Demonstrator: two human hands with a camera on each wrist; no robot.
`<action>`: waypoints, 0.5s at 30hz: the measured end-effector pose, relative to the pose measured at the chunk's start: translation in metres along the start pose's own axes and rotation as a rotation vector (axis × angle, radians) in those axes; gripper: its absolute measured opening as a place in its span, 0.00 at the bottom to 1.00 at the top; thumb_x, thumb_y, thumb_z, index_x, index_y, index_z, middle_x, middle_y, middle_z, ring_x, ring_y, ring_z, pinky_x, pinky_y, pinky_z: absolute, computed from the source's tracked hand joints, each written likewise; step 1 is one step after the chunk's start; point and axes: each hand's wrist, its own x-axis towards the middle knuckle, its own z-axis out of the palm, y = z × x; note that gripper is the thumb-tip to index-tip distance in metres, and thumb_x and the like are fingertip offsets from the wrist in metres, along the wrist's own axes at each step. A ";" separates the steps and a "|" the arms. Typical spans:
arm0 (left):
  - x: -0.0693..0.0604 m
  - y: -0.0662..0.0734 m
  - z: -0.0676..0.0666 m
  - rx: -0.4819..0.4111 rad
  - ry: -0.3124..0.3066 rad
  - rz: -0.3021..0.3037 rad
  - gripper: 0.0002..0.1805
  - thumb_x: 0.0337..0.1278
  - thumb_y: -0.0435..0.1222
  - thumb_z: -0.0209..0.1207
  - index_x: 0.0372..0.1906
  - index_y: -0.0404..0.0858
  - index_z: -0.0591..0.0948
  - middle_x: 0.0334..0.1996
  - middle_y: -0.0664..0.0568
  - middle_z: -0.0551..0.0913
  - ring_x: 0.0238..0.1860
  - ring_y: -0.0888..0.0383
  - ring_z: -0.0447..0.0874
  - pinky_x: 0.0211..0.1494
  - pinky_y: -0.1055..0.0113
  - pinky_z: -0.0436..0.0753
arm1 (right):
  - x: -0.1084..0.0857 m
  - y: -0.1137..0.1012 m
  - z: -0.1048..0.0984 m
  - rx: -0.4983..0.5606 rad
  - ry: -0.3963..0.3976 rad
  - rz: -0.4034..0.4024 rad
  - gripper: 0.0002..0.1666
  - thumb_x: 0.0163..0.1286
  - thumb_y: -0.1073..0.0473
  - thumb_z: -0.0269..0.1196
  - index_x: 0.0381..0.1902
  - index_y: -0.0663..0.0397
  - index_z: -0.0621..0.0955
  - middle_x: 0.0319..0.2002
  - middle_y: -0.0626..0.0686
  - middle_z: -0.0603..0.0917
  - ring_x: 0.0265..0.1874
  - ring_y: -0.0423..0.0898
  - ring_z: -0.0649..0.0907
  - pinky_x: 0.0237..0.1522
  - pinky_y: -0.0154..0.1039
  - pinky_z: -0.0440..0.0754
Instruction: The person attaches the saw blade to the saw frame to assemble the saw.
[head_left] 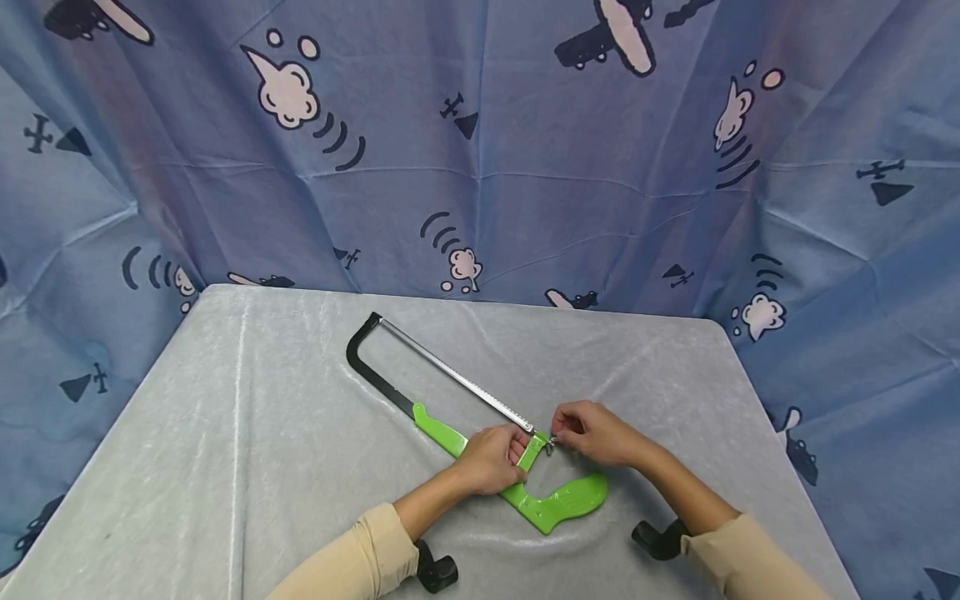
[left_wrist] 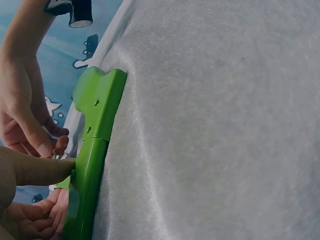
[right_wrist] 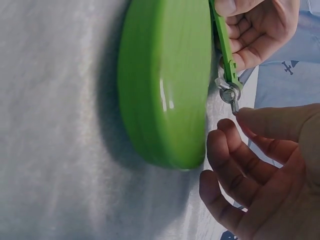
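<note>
A hacksaw (head_left: 442, 433) with a bright green handle and frame lies across the table, its black bowed end pointing to the far left. The silver blade bar (head_left: 457, 375) runs from that end to a green upright near the handle. My left hand (head_left: 491, 460) grips the green frame beside this upright, the thumb lying along it in the left wrist view. At the upright's outer side sits a metal wing nut (right_wrist: 229, 94). My right hand (head_left: 596, 431) has its thumb tip on one wing, with the fingers curled close by; the index fingertip is partly hidden.
A pale grey cloth covers the table (head_left: 300, 517). Behind it hangs a blue patterned curtain (head_left: 480, 167). Black wrist-worn devices (head_left: 437, 571) are on both forearms, close above the tabletop.
</note>
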 end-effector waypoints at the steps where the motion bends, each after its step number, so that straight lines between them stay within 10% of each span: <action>1: 0.000 0.000 0.000 -0.002 -0.001 -0.001 0.18 0.36 0.27 0.72 0.37 0.39 0.80 0.26 0.58 0.79 0.27 0.71 0.70 0.37 0.74 0.71 | 0.000 0.000 0.000 -0.001 -0.001 0.000 0.05 0.66 0.73 0.60 0.32 0.62 0.80 0.24 0.48 0.79 0.23 0.36 0.74 0.27 0.34 0.75; 15: 0.001 -0.001 0.001 -0.013 -0.008 -0.016 0.19 0.36 0.27 0.72 0.38 0.40 0.80 0.27 0.58 0.79 0.28 0.71 0.70 0.37 0.74 0.72 | -0.002 0.005 0.003 -0.010 0.009 0.019 0.05 0.67 0.72 0.60 0.32 0.61 0.80 0.25 0.48 0.79 0.24 0.36 0.74 0.29 0.33 0.75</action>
